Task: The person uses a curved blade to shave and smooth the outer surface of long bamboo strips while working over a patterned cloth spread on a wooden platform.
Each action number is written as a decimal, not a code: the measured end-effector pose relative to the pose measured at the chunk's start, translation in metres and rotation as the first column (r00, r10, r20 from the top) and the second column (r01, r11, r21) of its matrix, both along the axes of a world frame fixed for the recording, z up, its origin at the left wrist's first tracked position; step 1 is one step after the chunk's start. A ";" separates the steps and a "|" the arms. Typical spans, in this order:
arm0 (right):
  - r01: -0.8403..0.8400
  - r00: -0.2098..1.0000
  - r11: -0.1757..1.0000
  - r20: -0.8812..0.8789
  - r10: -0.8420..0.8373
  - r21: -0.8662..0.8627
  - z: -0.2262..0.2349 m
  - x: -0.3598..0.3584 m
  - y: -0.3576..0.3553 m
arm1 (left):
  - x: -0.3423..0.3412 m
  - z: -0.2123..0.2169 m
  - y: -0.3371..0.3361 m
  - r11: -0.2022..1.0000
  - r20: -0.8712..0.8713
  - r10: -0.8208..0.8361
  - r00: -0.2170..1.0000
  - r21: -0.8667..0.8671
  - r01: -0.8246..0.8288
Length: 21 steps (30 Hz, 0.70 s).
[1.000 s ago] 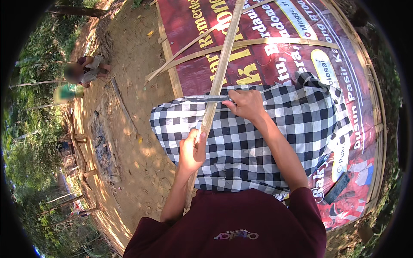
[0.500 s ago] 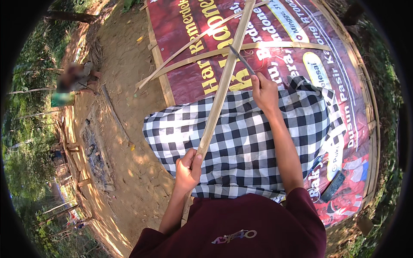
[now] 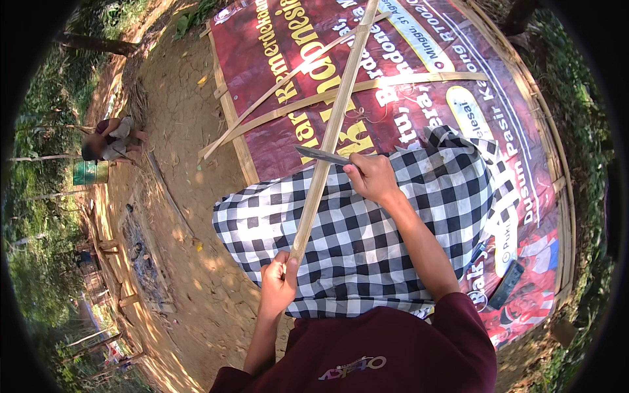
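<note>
My left hand (image 3: 278,288) is closed round the near end of a long, pale bamboo strip (image 3: 337,118), which slants up and away over my lap. In my right hand (image 3: 373,178) is a knife (image 3: 321,155) with a dark blade. The blade lies across the strip about midway along its visible length, pointing left; the knife's handle is hidden in my fist. Beneath both hands a black-and-white checkered cloth (image 3: 380,249) covers my legs. The strip's far end runs out of the top of the view.
A dark red printed banner (image 3: 262,65) spreads over a bamboo platform. Two thin bamboo strips (image 3: 314,98) lie crossed on it. A phone-like dark object (image 3: 506,285) rests at right. Far left, a person (image 3: 114,139) sits near a green container (image 3: 90,172). A stick (image 3: 170,193) lies on bare ground.
My right hand has drawn the knife down along the strip, nearer to me, and the blade now points left. My left hand keeps its grip on the strip. The view has shifted slightly.
</note>
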State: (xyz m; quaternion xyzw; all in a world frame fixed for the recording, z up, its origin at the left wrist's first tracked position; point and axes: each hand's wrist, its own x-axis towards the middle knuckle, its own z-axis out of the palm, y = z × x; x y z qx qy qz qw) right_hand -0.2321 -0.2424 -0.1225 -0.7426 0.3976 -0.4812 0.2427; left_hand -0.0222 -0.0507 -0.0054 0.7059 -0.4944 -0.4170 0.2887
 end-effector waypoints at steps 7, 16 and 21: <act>0.366 0.907 0.913 -0.151 -0.394 -0.182 -0.008 -0.034 -0.041 | 0.000 0.009 0.019 0.999 0.042 -0.050 0.998 -0.004 0.050; 0.799 0.534 0.478 -0.065 -0.843 0.364 -0.040 -0.095 -0.109 | 0.010 0.055 0.064 0.978 0.070 -0.174 0.982 0.132 0.164; 0.122 0.535 0.610 0.465 -0.705 0.783 -0.083 -0.069 -0.105 | 0.026 0.037 0.058 0.982 0.050 -0.106 0.993 0.164 0.097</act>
